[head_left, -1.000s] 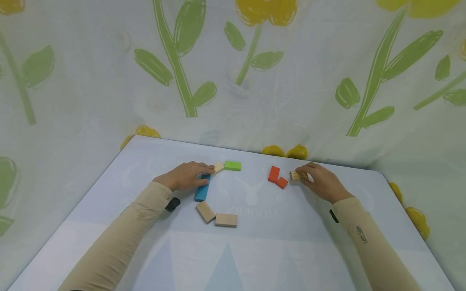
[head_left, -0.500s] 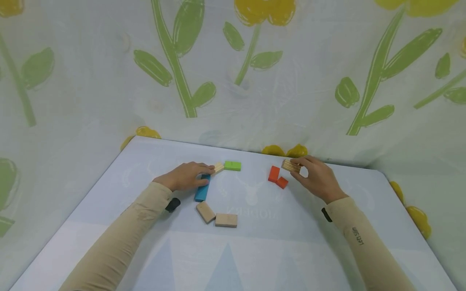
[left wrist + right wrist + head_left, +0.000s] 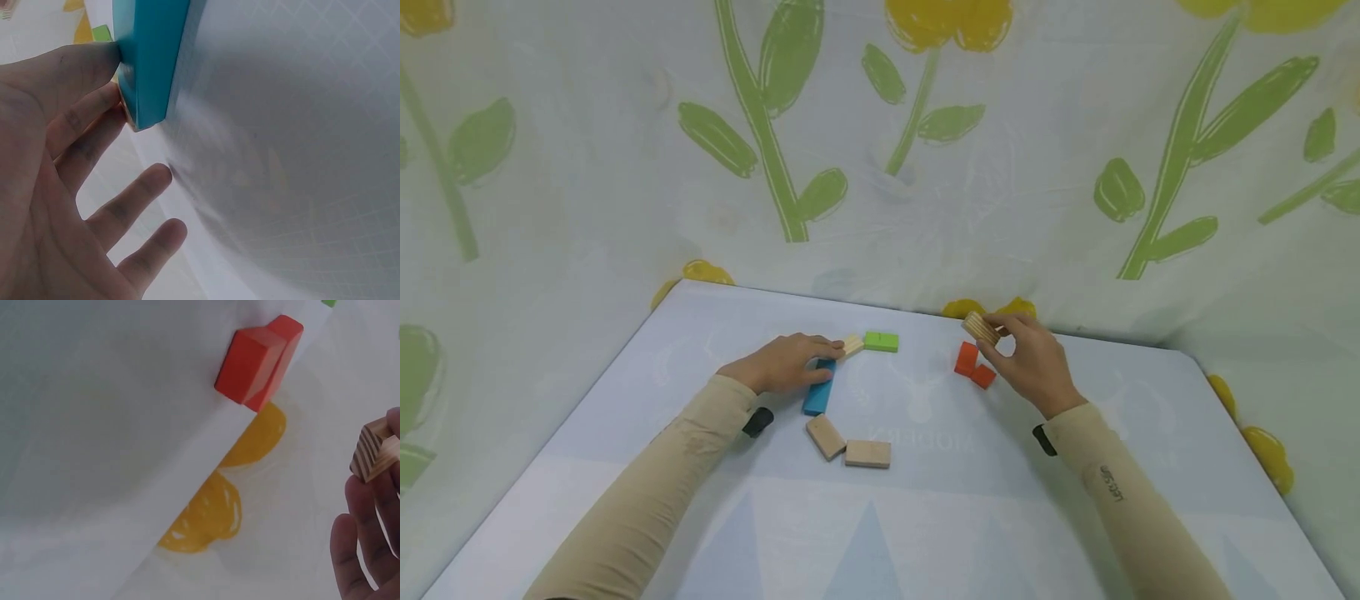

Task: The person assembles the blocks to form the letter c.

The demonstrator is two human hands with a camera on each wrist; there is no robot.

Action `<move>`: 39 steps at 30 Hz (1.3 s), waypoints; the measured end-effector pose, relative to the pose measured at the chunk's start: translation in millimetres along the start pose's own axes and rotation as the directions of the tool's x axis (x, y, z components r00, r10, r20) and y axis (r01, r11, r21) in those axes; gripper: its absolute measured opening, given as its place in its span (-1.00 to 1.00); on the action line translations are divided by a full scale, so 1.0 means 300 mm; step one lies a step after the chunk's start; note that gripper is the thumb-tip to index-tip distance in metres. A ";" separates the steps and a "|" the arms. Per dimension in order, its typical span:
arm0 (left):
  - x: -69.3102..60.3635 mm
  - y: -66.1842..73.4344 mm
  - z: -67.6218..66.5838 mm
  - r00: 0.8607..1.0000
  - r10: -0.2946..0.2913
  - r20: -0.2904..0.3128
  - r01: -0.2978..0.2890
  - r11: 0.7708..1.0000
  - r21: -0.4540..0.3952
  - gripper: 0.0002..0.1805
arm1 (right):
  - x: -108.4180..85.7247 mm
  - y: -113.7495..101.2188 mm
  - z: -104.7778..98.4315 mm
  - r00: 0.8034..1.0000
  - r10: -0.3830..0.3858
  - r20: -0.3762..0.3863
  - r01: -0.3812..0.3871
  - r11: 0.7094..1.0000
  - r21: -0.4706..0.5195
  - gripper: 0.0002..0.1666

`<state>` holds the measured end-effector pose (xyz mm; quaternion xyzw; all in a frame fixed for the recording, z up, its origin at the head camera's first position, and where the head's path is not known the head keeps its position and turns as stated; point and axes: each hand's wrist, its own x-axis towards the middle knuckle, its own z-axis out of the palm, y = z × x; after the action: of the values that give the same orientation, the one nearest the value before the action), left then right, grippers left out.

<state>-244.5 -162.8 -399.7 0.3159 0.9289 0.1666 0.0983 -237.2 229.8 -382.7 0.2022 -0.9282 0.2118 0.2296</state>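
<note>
My right hand [image 3: 1032, 363] pinches a striped wooden block [image 3: 981, 328], raised and tilted, between thumb and fingers; its striped end [image 3: 367, 453] shows in the right wrist view. Just below it in the head view are two red blocks [image 3: 967, 358], also visible as red shapes [image 3: 249, 362] from the right wrist. On the left, my left hand [image 3: 784, 364] touches the far end of a blue block [image 3: 818, 393] with its thumb, its fingertips at a pale wooden block [image 3: 852, 347]. From the left wrist, the hand [image 3: 81, 156] has fairly straight fingers beside the blue block [image 3: 150, 62].
A green block [image 3: 882, 342] touches the pale block's right end. Two plain wooden blocks [image 3: 868, 454] lie nearer the front, below the blue one. The white table [image 3: 925, 533] ends at a curtain [image 3: 1000, 200] printed with flowers.
My right hand has lifted the striped block and carried it left, to above the red blocks, tilting it on the way. The left hand has stayed in place.
</note>
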 end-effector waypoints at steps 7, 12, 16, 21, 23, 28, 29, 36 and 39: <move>0.001 0.004 -0.004 1.000 -0.011 0.007 0.011 1.000 -0.002 -0.45 | 0.015 -0.021 0.042 0.999 0.006 0.036 -0.007 1.000 0.030 -0.52; -0.001 0.006 -0.009 1.000 -0.019 0.008 0.019 1.000 -0.006 -0.45 | 0.031 -0.044 0.064 0.999 0.011 0.044 -0.014 0.999 0.046 -0.53; -0.001 0.008 -0.012 1.000 -0.025 0.010 0.025 1.000 -0.014 -0.44 | 0.047 -0.062 0.085 0.998 0.024 0.051 -0.026 0.998 0.049 -0.55; 0.002 0.003 -0.006 1.000 -0.015 0.005 0.015 1.000 -0.010 -0.44 | 0.065 -0.085 0.109 0.998 0.021 0.059 -0.025 0.998 0.062 -0.57; 0.001 0.003 -0.006 1.000 -0.016 0.004 0.016 1.000 -0.010 -0.45 | 0.071 -0.094 0.118 0.998 0.012 0.058 -0.016 0.997 0.073 -0.57; -0.002 0.007 -0.008 1.000 -0.027 0.008 0.027 1.000 -0.013 -0.44 | 0.078 -0.112 0.140 0.999 0.002 0.049 -0.007 0.994 0.106 -0.54; -0.002 0.007 -0.009 1.000 -0.029 0.009 0.029 0.999 -0.014 -0.44 | 0.079 -0.115 0.145 0.999 0.006 0.049 -0.012 0.994 0.107 -0.54; -0.003 0.006 -0.009 0.999 -0.031 0.011 0.031 0.999 -0.017 -0.45 | 0.083 -0.132 0.184 0.996 0.033 0.087 -0.039 0.997 0.064 -0.54; -0.001 0.010 -0.010 1.000 -0.026 0.015 0.026 0.999 -0.022 -0.45 | 0.078 -0.131 0.195 0.994 0.036 0.102 -0.040 0.998 0.040 -0.56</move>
<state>-243.5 -161.7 -395.9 0.3038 0.9303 0.1733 0.1108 -257.6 162.2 -405.9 0.1998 -0.9377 0.2249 0.1737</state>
